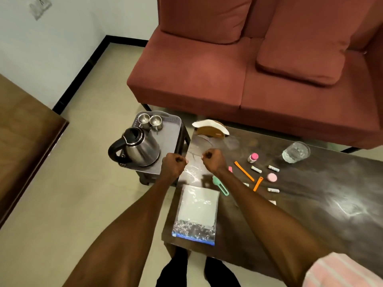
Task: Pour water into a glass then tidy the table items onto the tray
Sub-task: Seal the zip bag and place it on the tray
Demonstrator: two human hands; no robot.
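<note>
Head view: left hand (175, 162) and right hand (212, 157) each pinch a clear plastic bag (194, 162), apparently stretching it open for the small items; filled glass (296, 152) stands on table (310, 204); tray (172, 129) beside.

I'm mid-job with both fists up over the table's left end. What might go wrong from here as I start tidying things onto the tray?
1. The kettle and two steel cups already fill much of the tray, so added items may crowd or tip them.
2. The glass holds water and stands near the table's far edge; a hasty lift may spill it.
3. The small tubes and orange clips lie scattered near the right hand; a sweeping arm may knock them off.
</note>
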